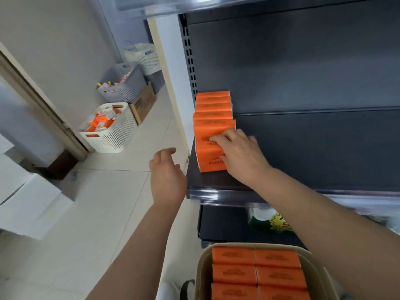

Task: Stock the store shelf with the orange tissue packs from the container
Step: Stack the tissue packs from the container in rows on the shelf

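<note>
A row of several orange tissue packs stands along the left end of the dark shelf. My right hand rests on the nearest packs, fingers on top and thumb at the side, gripping them. My left hand hovers open just left of the shelf edge, holding nothing. At the bottom of the view, a beige container holds several more orange tissue packs laid in two columns.
On the floor at left stand a white slotted basket with orange and white items, a grey basket, a cardboard box and another white basket. White boxes sit at the far left. A green package lies on the lower shelf.
</note>
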`<state>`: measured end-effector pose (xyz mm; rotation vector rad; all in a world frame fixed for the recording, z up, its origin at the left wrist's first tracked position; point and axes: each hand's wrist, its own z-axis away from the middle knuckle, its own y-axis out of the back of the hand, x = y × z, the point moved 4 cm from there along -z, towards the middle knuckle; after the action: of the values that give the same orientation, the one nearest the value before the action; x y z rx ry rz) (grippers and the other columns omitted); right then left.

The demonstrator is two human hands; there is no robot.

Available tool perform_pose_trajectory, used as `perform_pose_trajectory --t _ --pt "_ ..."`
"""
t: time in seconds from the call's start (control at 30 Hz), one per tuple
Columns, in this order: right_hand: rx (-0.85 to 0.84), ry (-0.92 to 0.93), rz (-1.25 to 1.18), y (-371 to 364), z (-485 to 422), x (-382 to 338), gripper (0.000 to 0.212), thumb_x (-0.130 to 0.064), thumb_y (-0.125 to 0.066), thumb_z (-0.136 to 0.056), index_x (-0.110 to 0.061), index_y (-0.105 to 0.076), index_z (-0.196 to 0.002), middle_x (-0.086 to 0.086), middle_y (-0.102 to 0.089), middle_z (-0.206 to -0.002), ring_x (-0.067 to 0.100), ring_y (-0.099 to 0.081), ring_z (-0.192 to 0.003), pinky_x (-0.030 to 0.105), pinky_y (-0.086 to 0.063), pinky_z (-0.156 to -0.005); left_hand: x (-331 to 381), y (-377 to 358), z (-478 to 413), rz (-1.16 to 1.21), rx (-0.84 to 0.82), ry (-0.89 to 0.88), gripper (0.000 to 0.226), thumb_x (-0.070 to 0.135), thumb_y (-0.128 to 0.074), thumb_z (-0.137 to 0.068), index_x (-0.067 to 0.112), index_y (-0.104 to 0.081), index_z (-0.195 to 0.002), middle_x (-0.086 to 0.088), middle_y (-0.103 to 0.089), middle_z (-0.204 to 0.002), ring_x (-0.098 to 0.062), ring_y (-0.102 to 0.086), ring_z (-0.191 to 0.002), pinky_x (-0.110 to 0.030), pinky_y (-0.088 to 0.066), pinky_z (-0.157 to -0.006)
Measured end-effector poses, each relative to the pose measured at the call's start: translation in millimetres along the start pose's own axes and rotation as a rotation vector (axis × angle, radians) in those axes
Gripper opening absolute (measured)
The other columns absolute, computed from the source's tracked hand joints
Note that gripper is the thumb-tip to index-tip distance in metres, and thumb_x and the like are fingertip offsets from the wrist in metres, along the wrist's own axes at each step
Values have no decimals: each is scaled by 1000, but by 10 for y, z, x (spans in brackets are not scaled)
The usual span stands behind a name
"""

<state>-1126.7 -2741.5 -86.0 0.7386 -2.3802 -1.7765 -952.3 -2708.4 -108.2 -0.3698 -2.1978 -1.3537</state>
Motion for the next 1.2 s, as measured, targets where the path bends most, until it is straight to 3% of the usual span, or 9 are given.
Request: perform_pose_trajectory --t 0.17,0.27,0.37,0.53,0.8,1.03,1.2 --pt "97 -26 70 -88 -219 -103 48 -14 -64 -85 -25 -51 -130 8 -40 -133 28 -32 -126 48 -28 -101 -199 34 -16 -51 -74 -16 42 0 -52 -90 13 -49 -129 -3 -47 -134 -21 -40 -124 -28 -41 -89" --pt "87 -130 9 -187 -304 -90 45 -10 -63 -86 -23 -52 -128 15 -22 -148 41 -12 -139 62 -20 -110 -194 105 -126 -66 -49 -41 41 1 -55 -89 13 -49 -128 -3 -47 -133 -21 -41 -123 -28 -42 -88" --pt "54 -207 -84 -265 -347 -75 44 -9 -55 -91 -24 -47 -132 15 -9 -154 47 2 -141 65 -22 -110 -151 121 -205 -66 -49 -75 41 2 -56 -89 14 -49 -128 -2 -47 -134 -20 -42 -122 -29 -43 -86" --pt "51 -201 -93 -250 -401 -61 48 -9 -57 -92 -20 -43 -136 17 -7 -155 41 -3 -143 58 -29 -110 -31 87 -300 -60 -103 -106 42 3 -54 -89 12 -48 -130 -3 -47 -136 -21 -42 -124 -31 -43 -88" --pt "-11 -177 4 -172 -250 -44 68 -26 -65 -88 -27 -28 -145 13 -6 -156 41 3 -144 59 -8 -114 154 154 -232 -85 -133 -134 42 7 -54 -92 14 -46 -132 -2 -44 -138 -18 -42 -125 -27 -42 -84" --pt "-37 -127 49 82 532 -33 71 -21 -65 -87 -23 -28 -147 13 -10 -157 33 0 -146 53 -8 -117 287 225 437 -92 -238 -193 40 6 -51 -90 13 -49 -130 -4 -47 -134 -22 -44 -121 -32 -44 -83" --pt "-57 -119 83 88 1429 7 62 -18 -63 -88 -20 -36 -144 11 -22 -155 29 -14 -145 46 -17 -115 217 97 1241 -127 -374 -280 39 10 -55 -90 15 -49 -128 -5 -49 -132 -22 -46 -119 -33 -46 -88"
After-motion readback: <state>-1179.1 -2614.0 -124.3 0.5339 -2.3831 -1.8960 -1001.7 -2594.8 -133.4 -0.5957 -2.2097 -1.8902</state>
